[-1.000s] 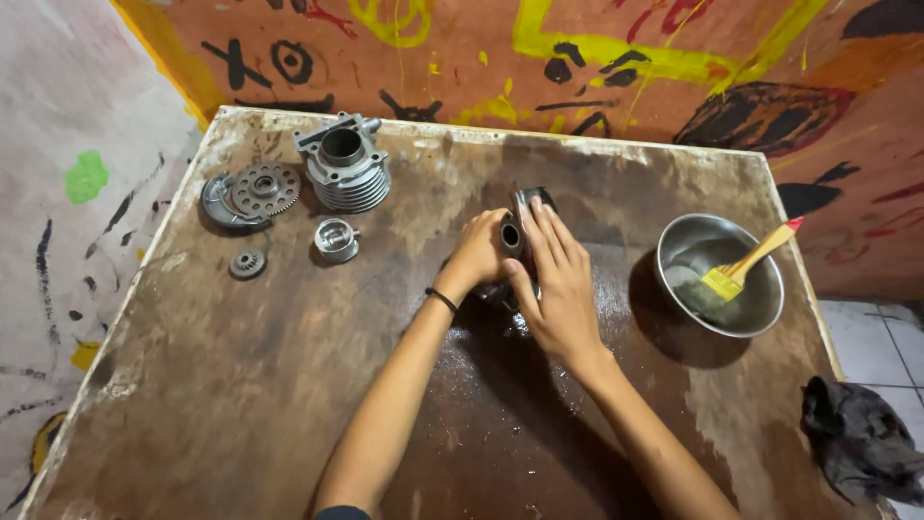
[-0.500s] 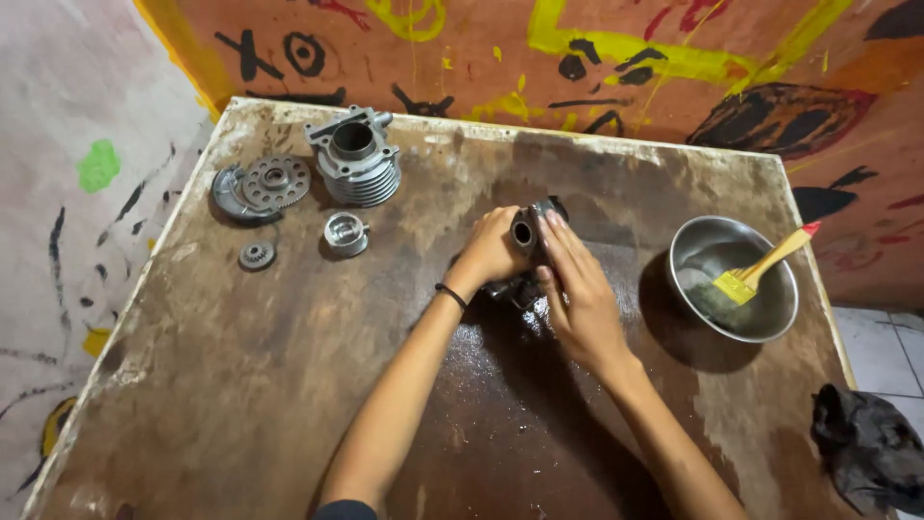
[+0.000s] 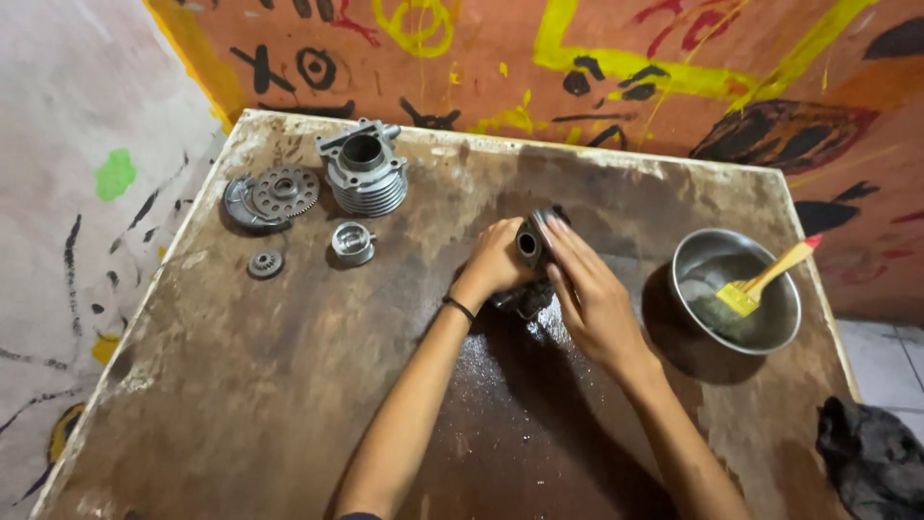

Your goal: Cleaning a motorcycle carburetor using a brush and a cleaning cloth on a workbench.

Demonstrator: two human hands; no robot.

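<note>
Gripping a dark metal engine part (image 3: 528, 246) from both sides, the left hand (image 3: 496, 262) and right hand (image 3: 589, 294) hold it at mid-surface (image 3: 241, 385), beside a steel bowl (image 3: 760, 332).

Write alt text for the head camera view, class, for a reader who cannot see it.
Both hands, left hand and right hand, grip a dark metal engine part over a stained wooden table. A finned cylinder, gears and a small piston lie at the far left; a steel bowl holding a yellow brush sits right.
</note>
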